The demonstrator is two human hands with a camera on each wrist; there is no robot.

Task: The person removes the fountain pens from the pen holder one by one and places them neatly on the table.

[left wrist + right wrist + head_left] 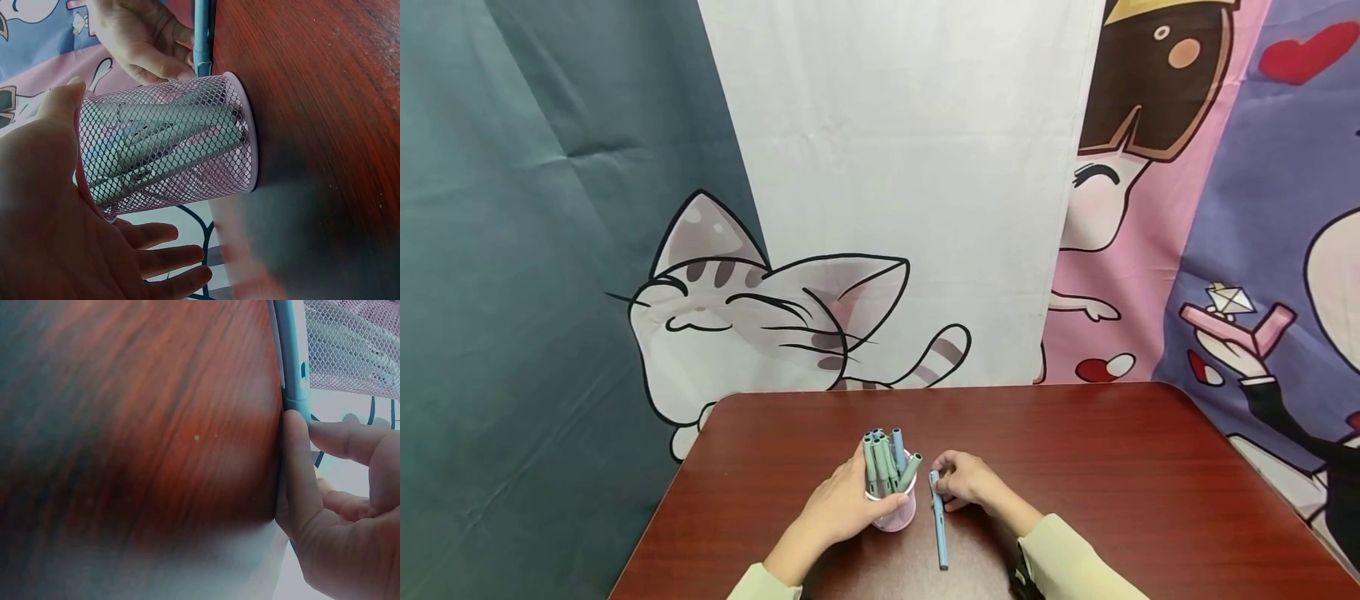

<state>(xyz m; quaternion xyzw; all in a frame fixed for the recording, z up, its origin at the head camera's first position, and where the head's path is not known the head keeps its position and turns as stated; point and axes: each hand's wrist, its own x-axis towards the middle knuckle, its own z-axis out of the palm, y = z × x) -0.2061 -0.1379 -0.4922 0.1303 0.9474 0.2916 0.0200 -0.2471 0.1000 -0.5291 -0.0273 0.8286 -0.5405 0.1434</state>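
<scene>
A pink mesh pen holder (169,144) stands upright on the table, filled with several green and blue pens (883,462). My left hand (850,500) holds the holder near its rim, thumb across the near side and fingers along the other side. In the left wrist view the fingers (172,256) stretch past the mesh, slightly spread. Just right of the holder, a light blue pen (940,533) lies lengthwise on the table. My right hand (966,481) pinches the pen's far end between thumb and finger, seen close in the right wrist view beside the pen barrel (292,356).
The reddish-brown wooden table (1075,442) has rounded far corners. Behind it hangs a printed cloth backdrop (910,167) with a cartoon cat and other figures. Pale sleeves (1075,558) cover both forearms, and a dark band shows at the right wrist.
</scene>
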